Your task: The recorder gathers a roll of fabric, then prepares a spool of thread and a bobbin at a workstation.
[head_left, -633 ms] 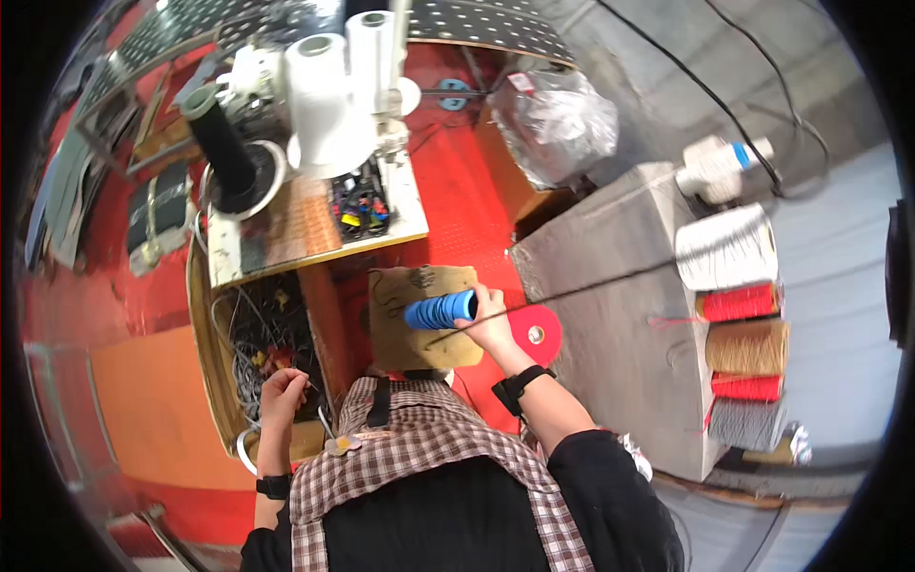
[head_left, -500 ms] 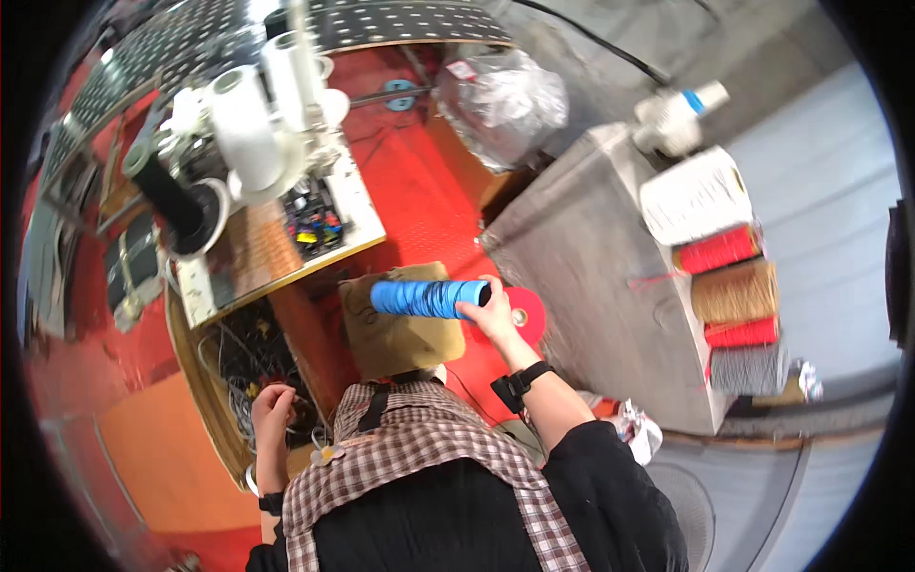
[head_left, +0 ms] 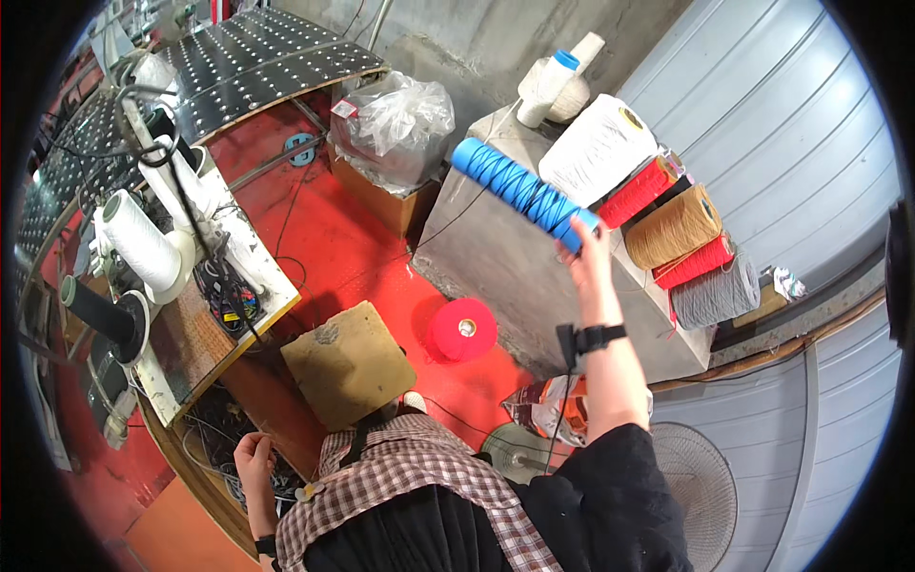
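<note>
My right hand grips the near end of a blue tube with dark thread wound criss-cross over it. The tube is held tilted above a grey concrete ledge, its far end pointing up and left. Just beyond it on the ledge lies a large white thread cone, with a red thread cone and a tan thread cone nearer me. My left hand is low at the left, by the wooden table's lower edge, fingers curled in; nothing shows in it.
A red thread cone stands on the red floor, beside a square padded stool. Further cones, one grey, line the ledge. At left a machine table carries white and black spools. A fan stands at lower right.
My right hand has carried the blue tube from over the stool up and right to above the ledge. The view has turned right. My left hand stays low and curled.
</note>
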`<state>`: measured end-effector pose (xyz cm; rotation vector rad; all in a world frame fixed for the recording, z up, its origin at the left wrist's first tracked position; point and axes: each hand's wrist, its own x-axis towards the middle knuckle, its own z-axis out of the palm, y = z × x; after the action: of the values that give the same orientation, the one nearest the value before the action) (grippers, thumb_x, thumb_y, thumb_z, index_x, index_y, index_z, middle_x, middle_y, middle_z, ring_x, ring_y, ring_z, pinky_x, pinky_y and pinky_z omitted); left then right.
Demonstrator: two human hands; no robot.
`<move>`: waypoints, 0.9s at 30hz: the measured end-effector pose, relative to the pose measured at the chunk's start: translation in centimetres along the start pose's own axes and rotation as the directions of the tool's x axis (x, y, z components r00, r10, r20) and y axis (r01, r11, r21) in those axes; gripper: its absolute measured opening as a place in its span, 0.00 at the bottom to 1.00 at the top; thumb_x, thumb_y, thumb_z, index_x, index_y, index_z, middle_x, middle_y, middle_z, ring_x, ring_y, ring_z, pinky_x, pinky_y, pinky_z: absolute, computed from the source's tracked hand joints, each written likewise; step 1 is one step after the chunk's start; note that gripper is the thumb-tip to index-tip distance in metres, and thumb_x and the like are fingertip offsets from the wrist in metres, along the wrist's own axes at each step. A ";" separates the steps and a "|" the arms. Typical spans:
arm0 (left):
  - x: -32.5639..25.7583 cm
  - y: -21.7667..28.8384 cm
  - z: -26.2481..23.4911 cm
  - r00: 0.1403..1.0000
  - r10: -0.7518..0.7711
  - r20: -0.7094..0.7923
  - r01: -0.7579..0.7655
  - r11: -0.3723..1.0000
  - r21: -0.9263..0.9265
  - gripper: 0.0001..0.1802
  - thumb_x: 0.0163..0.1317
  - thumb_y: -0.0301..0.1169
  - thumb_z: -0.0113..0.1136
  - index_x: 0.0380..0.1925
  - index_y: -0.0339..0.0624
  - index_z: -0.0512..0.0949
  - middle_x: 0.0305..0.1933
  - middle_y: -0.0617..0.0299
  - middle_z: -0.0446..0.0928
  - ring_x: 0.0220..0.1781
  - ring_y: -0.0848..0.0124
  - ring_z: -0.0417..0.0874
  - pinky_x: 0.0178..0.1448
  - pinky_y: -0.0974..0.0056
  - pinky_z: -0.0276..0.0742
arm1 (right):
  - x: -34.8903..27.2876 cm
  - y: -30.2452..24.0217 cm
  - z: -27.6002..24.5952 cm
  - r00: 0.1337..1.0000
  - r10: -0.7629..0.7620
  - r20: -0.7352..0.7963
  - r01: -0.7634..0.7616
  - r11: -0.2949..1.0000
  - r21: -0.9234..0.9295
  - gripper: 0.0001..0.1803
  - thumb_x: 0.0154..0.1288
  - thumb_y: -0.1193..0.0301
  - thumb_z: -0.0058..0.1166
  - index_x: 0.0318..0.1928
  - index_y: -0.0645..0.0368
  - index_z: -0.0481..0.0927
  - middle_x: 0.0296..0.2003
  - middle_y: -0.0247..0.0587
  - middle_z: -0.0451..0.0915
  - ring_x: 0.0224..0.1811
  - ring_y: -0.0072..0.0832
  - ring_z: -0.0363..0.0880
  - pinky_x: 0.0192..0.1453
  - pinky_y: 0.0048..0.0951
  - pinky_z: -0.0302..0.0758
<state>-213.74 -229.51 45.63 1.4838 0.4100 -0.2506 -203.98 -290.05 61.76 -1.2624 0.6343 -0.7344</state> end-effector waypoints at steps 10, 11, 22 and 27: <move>-2.4 -3.9 4.6 0.988 0.013 -0.152 -0.026 0.996 -0.083 0.04 0.63 0.26 0.55 0.32 0.39 0.77 0.22 0.69 0.75 0.17 0.85 0.65 0.20 0.77 0.57 | 12.2 -8.5 5.5 0.958 -0.250 0.138 0.281 0.915 -0.291 0.42 0.47 0.68 0.69 0.62 0.54 0.60 0.54 0.48 0.67 0.46 0.36 0.75 0.38 0.34 0.81; -2.7 -3.6 5.7 0.985 0.006 -0.172 -0.021 0.996 -0.084 0.04 0.63 0.26 0.55 0.32 0.39 0.77 0.22 0.69 0.75 0.17 0.85 0.65 0.20 0.77 0.57 | 12.9 -8.3 5.9 0.949 -0.261 0.178 0.309 0.888 -0.340 0.42 0.46 0.68 0.70 0.62 0.54 0.61 0.52 0.47 0.69 0.45 0.35 0.76 0.36 0.33 0.81; -2.9 -1.8 16.3 0.973 -0.033 -0.228 0.028 0.999 -0.023 0.03 0.64 0.25 0.54 0.32 0.40 0.76 0.21 0.71 0.73 0.16 0.87 0.65 0.19 0.80 0.57 | 24.5 -10.7 10.1 0.637 -0.469 0.612 0.687 -0.015 -0.727 0.42 0.41 0.61 0.64 0.62 0.50 0.68 0.52 0.63 0.70 0.53 0.55 0.73 0.58 0.42 0.72; -3.7 -2.9 17.5 0.980 0.003 -0.201 0.008 0.998 0.055 0.04 0.62 0.26 0.55 0.31 0.39 0.78 0.24 0.71 0.76 0.20 0.86 0.67 0.23 0.78 0.59 | 29.1 -9.7 12.0 0.686 -0.388 0.616 0.620 -0.131 -0.773 0.41 0.42 0.63 0.63 0.63 0.44 0.68 0.54 0.62 0.68 0.55 0.56 0.72 0.59 0.43 0.72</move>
<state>-216.27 -247.48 45.14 1.5695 0.5707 -0.1149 -177.96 -306.98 72.87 -3.0393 0.3701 -0.7916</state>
